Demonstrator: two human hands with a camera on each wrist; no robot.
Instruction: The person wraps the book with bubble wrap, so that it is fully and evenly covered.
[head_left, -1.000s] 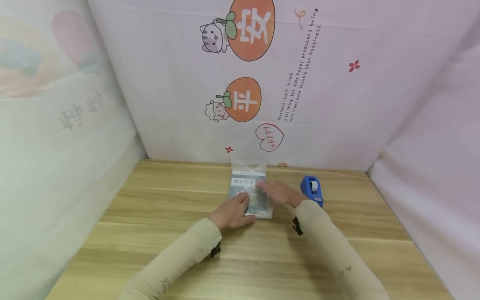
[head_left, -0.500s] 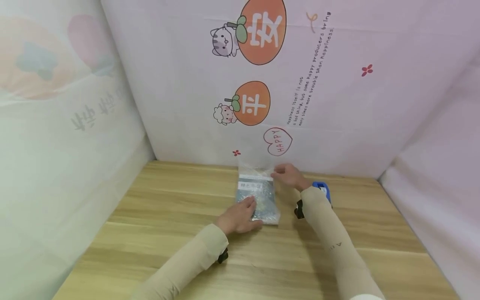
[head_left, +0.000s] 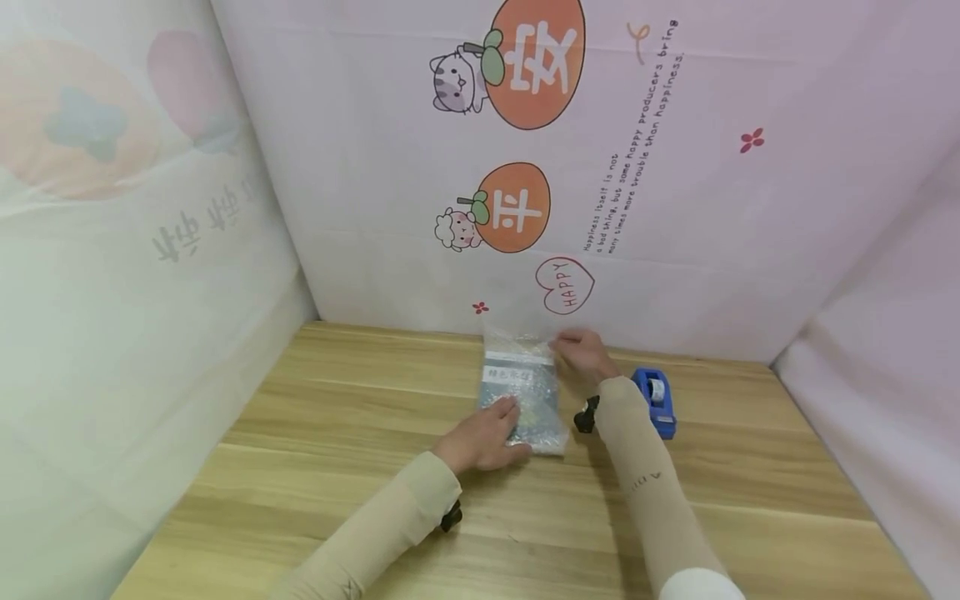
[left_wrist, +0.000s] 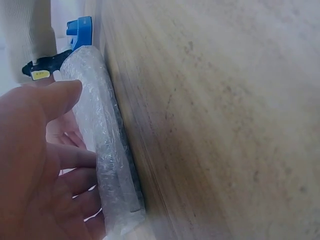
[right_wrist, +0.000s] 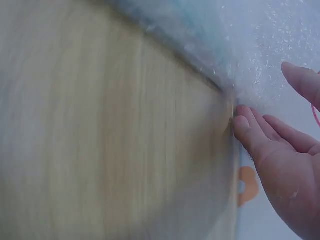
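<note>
A book (head_left: 528, 392) with a blue-grey cover lies on the table inside clear bubble wrap (head_left: 551, 437), and a loose flap of the wrap reaches past its far end to the back wall. My left hand (head_left: 486, 437) rests on the near part of the wrapped book; in the left wrist view its fingers (left_wrist: 82, 180) lie against the plastic. At the far right corner of the wrap is my right hand (head_left: 585, 352). The right wrist view shows its thumb apart from fairly straight fingers (right_wrist: 255, 132), whose tips are at the edge of the wrap.
A blue tape dispenser (head_left: 656, 404) with a roll of tape stands right of my right forearm. White printed cloth (head_left: 375, 208) hangs upright along the table's back edge, with more cloth at both sides. Wooden table surface (head_left: 300, 467) extends left of the book.
My right hand has left the top of the book and moved outward to the wrap's far right corner. My left hand has stayed on the book. The head view has shifted slightly.
</note>
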